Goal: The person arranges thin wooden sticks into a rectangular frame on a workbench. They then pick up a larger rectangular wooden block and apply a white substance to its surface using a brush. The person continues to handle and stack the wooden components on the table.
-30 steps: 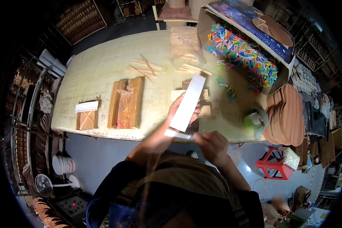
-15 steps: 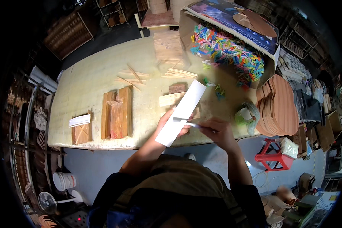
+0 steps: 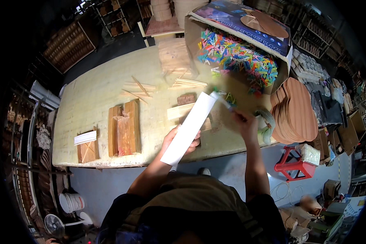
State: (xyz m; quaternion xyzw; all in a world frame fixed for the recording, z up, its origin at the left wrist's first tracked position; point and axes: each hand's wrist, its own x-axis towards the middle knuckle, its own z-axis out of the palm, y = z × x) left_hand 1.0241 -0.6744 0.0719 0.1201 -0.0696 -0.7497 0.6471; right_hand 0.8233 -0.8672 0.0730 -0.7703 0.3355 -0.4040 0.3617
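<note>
White, long, flat strip (image 3: 188, 129) is held by the left hand (image 3: 171, 137), maybe so the right hand (image 3: 246, 120), gripping a thin, pale, blurry tool (image 3: 222, 99), reaches it.

Across a broad, pale-yellow worktable (image 3: 81, 101) lie a small, squarish brown wooden block (image 3: 88, 153) and a larger, grooved brown wooden block (image 3: 132, 126) at left, thin, pale wooden sticks (image 3: 190, 82) mid-table, a clear-wrapped bundle of pale wood strips (image 3: 175, 55) behind, and, at far right, an open, dark-printed cardboard box (image 3: 227, 18) near loose green-and-yellow plastic clips (image 3: 230, 98)
</note>
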